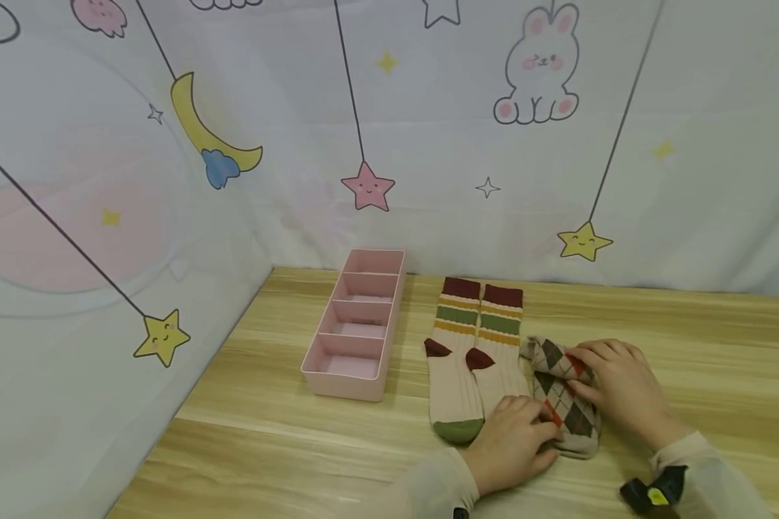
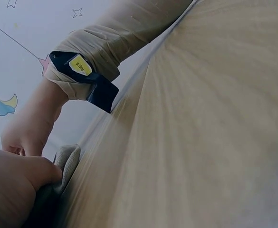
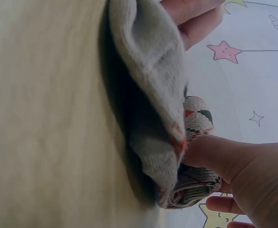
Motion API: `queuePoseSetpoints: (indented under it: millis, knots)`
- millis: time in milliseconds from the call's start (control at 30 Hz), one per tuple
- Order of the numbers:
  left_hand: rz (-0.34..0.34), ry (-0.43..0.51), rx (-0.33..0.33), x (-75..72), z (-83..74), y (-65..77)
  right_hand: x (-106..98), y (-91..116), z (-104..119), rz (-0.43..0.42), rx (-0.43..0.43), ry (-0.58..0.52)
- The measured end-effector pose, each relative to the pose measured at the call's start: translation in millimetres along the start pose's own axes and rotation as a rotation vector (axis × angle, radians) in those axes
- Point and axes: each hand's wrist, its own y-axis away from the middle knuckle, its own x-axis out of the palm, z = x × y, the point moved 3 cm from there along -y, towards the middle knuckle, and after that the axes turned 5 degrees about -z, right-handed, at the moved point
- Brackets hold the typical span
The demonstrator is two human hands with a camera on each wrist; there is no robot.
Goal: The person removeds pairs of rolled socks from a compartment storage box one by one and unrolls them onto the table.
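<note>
A pair of argyle socks (image 1: 565, 411), beige with dark and red diamonds, lies on the table, its far end rolled up. My right hand (image 1: 630, 393) grips this roll (image 3: 200, 114) from the right, thumb at the near side. My left hand (image 1: 513, 443) holds the near left edge with its fingertips, and in the right wrist view its fingers rest against the grey-beige cuff (image 3: 153, 52). The cuff's lower edge bows up there over a dark gap. To the left lie two cream socks (image 1: 454, 382) side by side, with maroon heels and striped cuffs, partly behind my left hand.
A pink organizer box (image 1: 347, 386) with several compartments stands left of the cream socks. The wood-grain table (image 1: 266, 447) meets a printed cloth backdrop (image 1: 441, 231) at the back and left. A dark wrist strap (image 1: 656, 491) sits on my right sleeve.
</note>
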Motion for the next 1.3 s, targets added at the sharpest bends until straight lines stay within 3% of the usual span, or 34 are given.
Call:
queuePoseSetpoints:
  millis: [667, 1033, 1300]
  knots:
    - [-0.006, -0.026, 0.013, -0.7, -0.2, 0.7, -8, -23, -7, -0.007, 0.034, 0.028]
    - [0.004, -0.020, 0.009, -2.5, -0.7, 0.7, -7, -29, -11, -0.125, -0.008, 0.114]
    - [-0.002, -0.028, 0.015, -2.1, -1.3, 1.5, -2, -32, -15, -0.142, -0.007, 0.093]
